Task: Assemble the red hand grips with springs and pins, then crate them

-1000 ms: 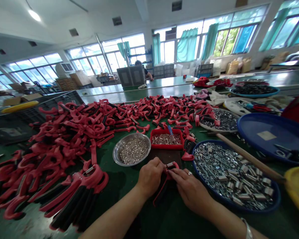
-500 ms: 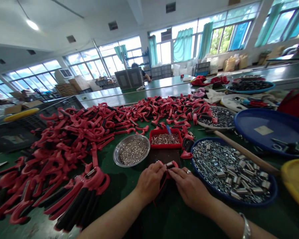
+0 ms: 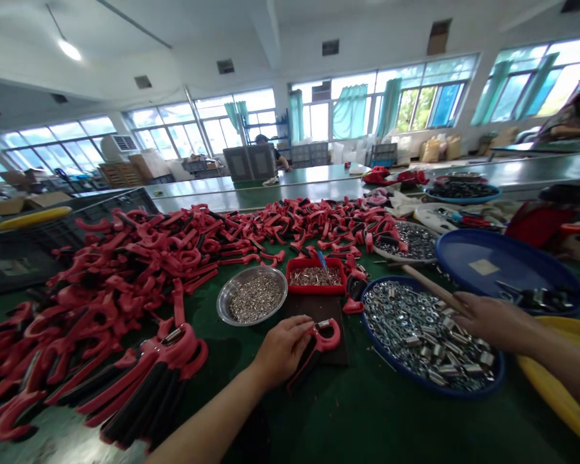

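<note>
My left hand [image 3: 281,351] is closed on a red hook-jawed hand tool [image 3: 329,340], which has a black grip and a small coil spring at its top. The tool rests on a dark block [image 3: 336,309] on the bench. Out to the right, my right hand [image 3: 490,321] is wrapped round the wooden handle of a hammer [image 3: 432,288], which slants over a blue tray [image 3: 367,322] of springs, washers and bolts. The hammer's narrow dark head lies at the tray's far side, partly hard to make out.
Beyond the block stand a metal bowl [image 3: 220,309] of small pins and a red box [image 3: 314,290] of rivets. A heap of red tool parts [image 3: 140,258] fills the left and back. Another blue tray [image 3: 507,251] and a yellow one [image 3: 555,386] stand right. Two people sit farther off.
My right hand has left the red tool and moved right, onto the hammer's handle. My left hand stays on the tool. The view has turned slightly right.
</note>
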Tool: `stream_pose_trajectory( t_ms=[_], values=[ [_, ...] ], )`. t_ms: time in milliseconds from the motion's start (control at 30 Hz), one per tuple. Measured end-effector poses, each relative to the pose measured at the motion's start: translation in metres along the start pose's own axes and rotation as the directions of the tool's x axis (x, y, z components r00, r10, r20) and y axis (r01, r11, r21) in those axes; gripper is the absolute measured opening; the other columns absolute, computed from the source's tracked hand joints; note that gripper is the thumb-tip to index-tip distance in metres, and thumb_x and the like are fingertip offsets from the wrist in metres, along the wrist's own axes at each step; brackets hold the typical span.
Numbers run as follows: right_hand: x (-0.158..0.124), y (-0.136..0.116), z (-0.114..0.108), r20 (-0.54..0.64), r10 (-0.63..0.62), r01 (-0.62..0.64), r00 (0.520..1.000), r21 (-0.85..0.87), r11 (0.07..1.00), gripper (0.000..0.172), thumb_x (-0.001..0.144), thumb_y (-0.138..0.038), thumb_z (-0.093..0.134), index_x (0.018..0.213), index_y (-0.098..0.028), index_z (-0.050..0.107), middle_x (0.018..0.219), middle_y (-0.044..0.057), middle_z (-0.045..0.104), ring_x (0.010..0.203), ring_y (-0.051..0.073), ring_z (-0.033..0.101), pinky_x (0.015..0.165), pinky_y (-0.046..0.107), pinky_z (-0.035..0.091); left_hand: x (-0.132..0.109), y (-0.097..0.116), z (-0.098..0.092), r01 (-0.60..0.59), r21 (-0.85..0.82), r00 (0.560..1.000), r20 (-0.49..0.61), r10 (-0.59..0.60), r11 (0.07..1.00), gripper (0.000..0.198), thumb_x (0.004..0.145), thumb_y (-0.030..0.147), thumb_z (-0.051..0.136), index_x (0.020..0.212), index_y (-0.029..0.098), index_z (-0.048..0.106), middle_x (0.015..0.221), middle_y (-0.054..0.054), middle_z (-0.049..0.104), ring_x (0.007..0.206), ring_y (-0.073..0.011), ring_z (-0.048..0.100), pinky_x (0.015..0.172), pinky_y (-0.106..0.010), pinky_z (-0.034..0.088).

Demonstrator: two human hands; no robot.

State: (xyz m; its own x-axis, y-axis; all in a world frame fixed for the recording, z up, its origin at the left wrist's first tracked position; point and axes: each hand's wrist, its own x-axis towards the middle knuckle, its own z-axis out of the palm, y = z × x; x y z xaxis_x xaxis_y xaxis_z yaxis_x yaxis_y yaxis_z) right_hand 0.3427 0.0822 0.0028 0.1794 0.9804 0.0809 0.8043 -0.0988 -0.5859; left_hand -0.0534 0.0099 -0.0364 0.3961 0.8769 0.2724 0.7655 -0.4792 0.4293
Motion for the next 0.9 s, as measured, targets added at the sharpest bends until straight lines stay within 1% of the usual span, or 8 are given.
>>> stream_pose_trajectory(
  t_ms=[133,267,367,467,567,667,833,900],
  values=[
    [0.010,-0.012,0.005,0.410,0.237,-0.390,0.881,0.343,0.855,0.029,0.068,-0.021,0.060,0.095,-0.012,0.056,0.053,0.003,0.058,0.041,0.013,0.053,0.038,0.023,0.035,-0.001,0.009,-0.005,-0.104,0.110,0.994,0.051,0.099,0.988,0.029,0.088,0.030,0.041,0.108,0.024,0.060,0.110,-0.004,0.062,0.092,-0.0161,0.055,0.084,-0.031,0.044],
    [0.003,-0.032,0.020,0.446,0.166,-0.413,0.880,0.541,0.733,0.013,0.072,-0.026,0.054,0.080,-0.015,0.051,0.045,-0.004,0.048,0.034,0.008,0.043,0.033,0.017,0.034,-0.003,0.018,-0.009,-0.057,0.184,0.997,0.063,0.046,0.981,0.031,0.085,0.038,0.046,0.110,0.025,0.059,0.112,-0.003,0.061,0.091,-0.0180,0.053,0.083,-0.034,0.042],
    [-0.030,-0.034,0.030,0.323,0.079,-0.267,0.943,0.593,0.760,0.042,0.071,-0.029,0.058,0.109,-0.017,0.045,0.049,-0.006,0.049,0.038,0.011,0.049,0.034,0.019,0.040,-0.006,0.021,-0.010,-0.010,0.176,0.998,0.067,-0.002,0.984,0.037,0.082,0.040,0.048,0.116,0.025,0.054,0.118,-0.003,0.057,0.097,-0.0201,0.050,0.088,-0.036,0.039],
    [-0.080,-0.022,0.037,0.258,-0.049,-0.108,0.965,0.560,0.821,0.074,0.075,-0.041,0.055,0.136,-0.021,0.018,0.068,0.003,0.063,0.053,0.020,0.061,0.041,0.028,0.051,-0.009,0.023,-0.010,0.006,0.167,0.994,0.104,-0.024,0.986,0.046,0.078,0.043,0.053,0.120,0.025,0.050,0.124,-0.003,0.053,0.102,-0.0220,0.047,0.091,-0.038,0.036],
    [-0.123,-0.011,0.043,0.199,-0.215,0.130,0.956,0.370,0.920,0.060,0.080,-0.040,0.049,0.135,-0.032,0.028,0.106,0.009,0.063,0.082,0.024,0.065,0.059,0.029,0.057,-0.010,0.027,-0.010,0.032,0.185,0.990,0.128,-0.056,0.982,0.059,0.069,0.046,0.060,0.123,0.025,0.046,0.128,-0.003,0.049,0.109,-0.0252,0.042,0.099,-0.045,0.027],
    [-0.142,-0.014,0.047,0.199,-0.446,0.411,0.873,0.194,0.891,0.050,0.083,-0.030,0.045,0.132,-0.038,0.035,0.127,-0.001,0.049,0.109,0.023,0.052,0.086,0.033,0.049,-0.008,0.029,-0.011,0.046,0.213,0.985,0.156,-0.080,0.976,0.054,0.072,0.034,0.056,0.125,0.026,0.045,0.129,-0.002,0.048,0.112,-0.0248,0.041,0.103,-0.051,0.017],
    [-0.137,-0.038,0.043,0.433,-0.451,0.454,0.781,0.103,0.885,0.052,0.087,-0.025,0.036,0.136,-0.035,0.024,0.126,-0.005,0.047,0.105,0.019,0.053,0.086,0.030,0.047,0.000,0.024,-0.016,0.007,0.215,0.973,0.222,-0.056,0.977,0.054,0.068,0.024,0.052,0.122,0.023,0.048,0.128,-0.002,0.049,0.108,-0.0237,0.044,0.092,-0.039,0.036],
    [-0.135,-0.045,0.037,0.413,-0.439,0.438,0.798,0.102,0.893,0.049,0.085,-0.028,0.038,0.133,-0.033,0.034,0.124,-0.007,0.049,0.107,0.019,0.051,0.087,0.028,0.046,0.002,0.022,-0.018,-0.006,0.208,0.971,0.236,-0.045,0.978,0.054,0.066,0.025,0.053,0.120,0.023,0.049,0.127,-0.001,0.050,0.106,-0.0239,0.045,0.090,-0.037,0.038]
  ],
)
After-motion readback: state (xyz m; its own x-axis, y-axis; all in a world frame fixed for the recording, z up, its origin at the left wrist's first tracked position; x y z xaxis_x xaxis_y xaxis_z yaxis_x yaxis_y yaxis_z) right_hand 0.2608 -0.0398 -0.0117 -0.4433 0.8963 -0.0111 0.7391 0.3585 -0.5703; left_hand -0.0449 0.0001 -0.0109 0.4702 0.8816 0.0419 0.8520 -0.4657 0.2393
